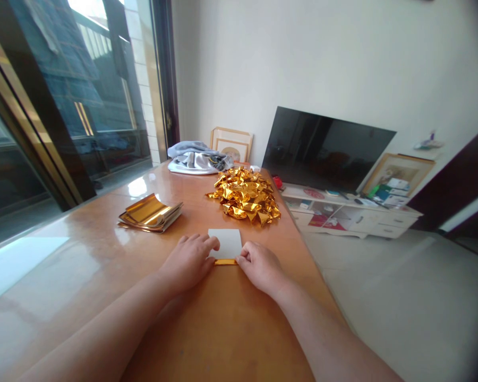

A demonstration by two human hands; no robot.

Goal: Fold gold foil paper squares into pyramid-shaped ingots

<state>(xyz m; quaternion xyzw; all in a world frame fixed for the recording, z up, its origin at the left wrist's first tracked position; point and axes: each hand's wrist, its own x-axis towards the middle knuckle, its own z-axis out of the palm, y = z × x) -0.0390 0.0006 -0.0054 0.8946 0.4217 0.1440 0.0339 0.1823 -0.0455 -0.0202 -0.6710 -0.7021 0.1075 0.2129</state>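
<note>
Lower centre: my left grip (193, 257) and right grip (261, 265) clamp a gold-edged white paper sheet (229, 241); uneven pressure could crease it crooked.

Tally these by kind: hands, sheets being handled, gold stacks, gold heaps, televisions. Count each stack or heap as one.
Hands: 2 (left hand, right hand)
Sheet at the fingers: 1
Gold stack: 1
Gold heap: 1
Television: 1
Total: 6
Pieces within the stack and heap overlap too much to count.
</note>
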